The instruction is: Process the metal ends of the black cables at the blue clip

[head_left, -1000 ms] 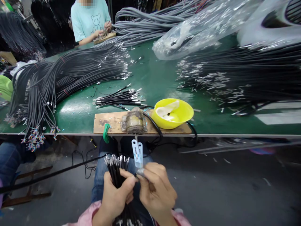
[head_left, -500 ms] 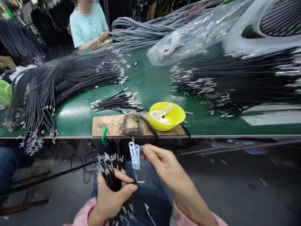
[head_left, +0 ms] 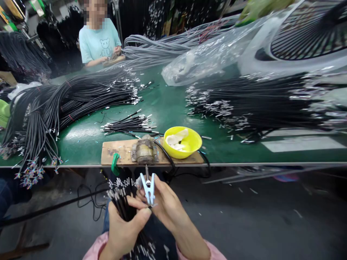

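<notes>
My left hand (head_left: 126, 225) is wrapped round a bundle of short black cables (head_left: 121, 202) with stripped silvery ends pointing up. Between its thumb and index finger one cable end sticks out to the right. My right hand (head_left: 162, 202) grips a light blue clothes peg (head_left: 148, 189), fingers behind it and thumb at its right side. The peg's lower jaws meet the tip of that single cable. Just above the peg, a metal shaft (head_left: 147, 169) points down from a small motor (head_left: 145, 151) on a wooden board (head_left: 110, 150).
A yellow bowl (head_left: 196, 142) holding white material stands on the board beside a green clip (head_left: 115, 162). Behind lie a small cable pile (head_left: 127, 124) and large black cable bundles (head_left: 89, 90), (head_left: 260, 101) on the green table. A person (head_left: 99, 43) sits across, near grey cables (head_left: 151, 45).
My right hand has moved left and down and turned the peg, whose legs now spread around the shaft. Its jaws have come to the cable tip. The whole view has shifted slightly.
</notes>
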### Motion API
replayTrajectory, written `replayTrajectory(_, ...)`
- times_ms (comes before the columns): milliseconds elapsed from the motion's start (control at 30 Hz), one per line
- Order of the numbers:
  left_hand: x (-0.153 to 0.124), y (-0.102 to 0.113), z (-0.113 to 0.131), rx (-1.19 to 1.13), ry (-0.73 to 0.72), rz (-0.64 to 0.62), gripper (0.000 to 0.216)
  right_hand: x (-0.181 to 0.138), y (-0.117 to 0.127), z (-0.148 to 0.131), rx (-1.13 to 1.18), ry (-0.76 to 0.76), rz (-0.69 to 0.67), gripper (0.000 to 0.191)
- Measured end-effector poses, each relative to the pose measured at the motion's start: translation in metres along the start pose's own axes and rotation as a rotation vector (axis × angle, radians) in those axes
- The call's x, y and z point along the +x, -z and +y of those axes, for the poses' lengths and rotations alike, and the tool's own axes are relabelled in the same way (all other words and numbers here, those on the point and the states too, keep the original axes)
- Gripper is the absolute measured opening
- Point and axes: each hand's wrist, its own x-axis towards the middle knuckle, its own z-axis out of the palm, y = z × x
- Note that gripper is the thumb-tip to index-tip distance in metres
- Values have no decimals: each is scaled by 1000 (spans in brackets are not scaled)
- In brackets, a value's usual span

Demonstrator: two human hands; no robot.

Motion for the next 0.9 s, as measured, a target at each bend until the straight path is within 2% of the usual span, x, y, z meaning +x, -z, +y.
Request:
replayTrajectory(133,-5,-1,8,-19,49,-27,28,3,11,4,10,5,-23,45)
replayTrajectory(233,-14,-5,9,-62,145,-73,33,-1,20,5,-41,97,35,42)
replayTrajectory(333,-28,-10,8,-109,219,-94,40,-12,27,6,-201,210,116,36)
replayTrajectory(467,-38,-14,13,-58,211,-67,44,-31,28,11,-446,319,145,31)
replayTrajectory(533,-39,-15,17,-19,202,-50,41,-38,24,12,-560,466,182,25)
replayTrajectory(633,-38,-16,21,28,215,-35,41,-43,16,10,-773,765,252,17)
replayTrajectory(733,-40,-17,18,72,244,-32,32,-40,7,6,-988,865,110,10)
replayTrajectory(800,-43,-17,15,93,246,-1,32,-36,4,5,-1032,823,-13,8)
replayTrajectory(900,-44,-14,13,102,204,98,25,-32,4,5,-965,756,-40,19)
